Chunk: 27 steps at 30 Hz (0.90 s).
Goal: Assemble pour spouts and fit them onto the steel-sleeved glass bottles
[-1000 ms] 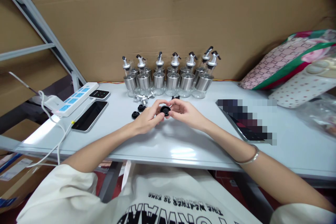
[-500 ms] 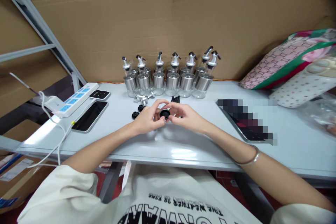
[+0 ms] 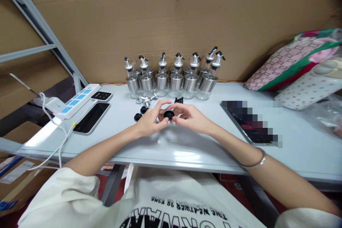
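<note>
The black cap (image 3: 169, 114) has tilted a touch since half a second ago, and the fingertips have shuffled round its rim; both hands sit where they were, just above the tabletop (image 3: 187, 149).

Sweeping from the left: a white power strip (image 3: 76, 100) with blue sockets lies at the edge, a cable trailing off it. Beside it, a small dark device (image 3: 101, 96) with green lights, and in front of that a black phone (image 3: 92, 117) lying flat. Next, two small black rings (image 3: 138, 116) rest loose on the tabletop, with a silver pourer part (image 3: 145, 99) just behind them.

At the back stands a row of glass bottles (image 3: 175, 78) with steel sleeves and pourer tops. The glass looks clear; whether anything is inside I cannot tell.

Now the centre. The left hand (image 3: 151, 119) pinches the cap's near-left rim, thumb and forefinger pressed in, the other fingers curled. The right hand (image 3: 191, 117) meets it from the other side, fingertips closed on the cap's right edge. So the cap is held between both hands, in front of the bottles, clear of the surface.

Farther right, a dark flat tablet (image 3: 256, 131), partly blurred, lies on the tabletop, and patterned cushions (image 3: 294, 64) are piled at the far right.
</note>
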{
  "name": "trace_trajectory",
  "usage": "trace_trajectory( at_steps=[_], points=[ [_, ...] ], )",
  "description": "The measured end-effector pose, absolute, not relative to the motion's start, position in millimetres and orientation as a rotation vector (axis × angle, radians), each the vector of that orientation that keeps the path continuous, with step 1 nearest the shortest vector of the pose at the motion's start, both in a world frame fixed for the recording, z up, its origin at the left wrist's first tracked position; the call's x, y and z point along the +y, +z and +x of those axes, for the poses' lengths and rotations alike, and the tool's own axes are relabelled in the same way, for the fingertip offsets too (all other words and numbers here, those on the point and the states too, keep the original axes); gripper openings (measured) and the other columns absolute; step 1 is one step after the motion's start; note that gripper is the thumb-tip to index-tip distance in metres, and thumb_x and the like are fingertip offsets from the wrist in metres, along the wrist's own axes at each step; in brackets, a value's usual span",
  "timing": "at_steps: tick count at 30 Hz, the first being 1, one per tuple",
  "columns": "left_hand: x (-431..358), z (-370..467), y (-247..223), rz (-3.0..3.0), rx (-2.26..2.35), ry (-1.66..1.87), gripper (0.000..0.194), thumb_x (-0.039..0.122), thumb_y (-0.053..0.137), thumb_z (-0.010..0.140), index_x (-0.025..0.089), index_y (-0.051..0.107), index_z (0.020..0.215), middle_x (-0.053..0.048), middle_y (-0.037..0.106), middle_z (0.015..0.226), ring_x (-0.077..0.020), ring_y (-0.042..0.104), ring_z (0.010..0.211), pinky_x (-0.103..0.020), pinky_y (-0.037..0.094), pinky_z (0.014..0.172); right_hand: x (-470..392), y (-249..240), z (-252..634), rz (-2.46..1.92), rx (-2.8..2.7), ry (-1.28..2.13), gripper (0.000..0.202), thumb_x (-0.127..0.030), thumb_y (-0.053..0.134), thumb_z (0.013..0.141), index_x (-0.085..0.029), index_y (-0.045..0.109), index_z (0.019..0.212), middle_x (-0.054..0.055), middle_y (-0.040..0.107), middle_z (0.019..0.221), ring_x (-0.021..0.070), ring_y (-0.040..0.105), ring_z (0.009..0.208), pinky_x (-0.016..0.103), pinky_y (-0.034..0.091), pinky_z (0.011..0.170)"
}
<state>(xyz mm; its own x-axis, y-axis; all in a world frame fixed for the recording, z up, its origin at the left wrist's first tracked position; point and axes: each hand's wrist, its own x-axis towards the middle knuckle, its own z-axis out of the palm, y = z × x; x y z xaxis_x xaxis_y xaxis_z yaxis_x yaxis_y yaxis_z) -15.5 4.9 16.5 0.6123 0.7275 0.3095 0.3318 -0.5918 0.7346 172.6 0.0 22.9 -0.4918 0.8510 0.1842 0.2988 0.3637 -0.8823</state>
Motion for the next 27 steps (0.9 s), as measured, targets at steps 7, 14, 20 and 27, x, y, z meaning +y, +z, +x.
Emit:
trace_trajectory(
  at_steps=[7,14,20,27],
  points=[
    [6.9,-17.0,14.6,2.258,0.837,0.759,0.049,0.025,0.046,0.077,0.018,0.034,0.125,0.001,0.062,0.074,-0.0107,0.052,0.057,-0.022,0.041,0.056,0.6,20.0,172.5,-0.974,-1.934,1.122,0.028,-0.019,0.058,0.069,-0.018,0.062,0.096,0.000,0.066,0.071,0.0155,0.062,0.067,0.028,0.048,0.062],
    [8.3,-19.2,13.1,2.358,0.868,0.725,0.048,0.026,0.044,0.078,0.017,0.036,0.125,0.002,0.061,0.072,-0.0115,0.051,0.056,-0.024,0.042,0.060,0.1,18.5,172.3,-0.966,-1.927,1.144,0.027,-0.019,0.057,0.068,-0.018,0.060,0.094,-0.001,0.066,0.069,0.0141,0.060,0.064,0.027,0.047,0.062],
    [8.8,-19.7,12.9,2.384,0.882,0.720,0.049,0.028,0.043,0.078,0.016,0.036,0.125,0.002,0.061,0.071,-0.0120,0.051,0.056,-0.024,0.041,0.059,-1.4,19.6,171.6,-0.990,-1.938,1.134,0.027,-0.019,0.054,0.067,-0.017,0.057,0.094,-0.002,0.063,0.065,0.0136,0.059,0.061,0.027,0.044,0.062],
    [8.9,-19.3,12.9,2.406,0.893,0.702,0.050,0.027,0.043,0.077,0.016,0.036,0.126,0.002,0.061,0.071,-0.0130,0.052,0.057,-0.024,0.041,0.060,-3.2,22.3,170.4,-1.025,-1.962,1.094,0.027,-0.022,0.053,0.066,-0.016,0.057,0.092,-0.001,0.064,0.066,0.0124,0.056,0.059,0.025,0.041,0.059]
  ],
)
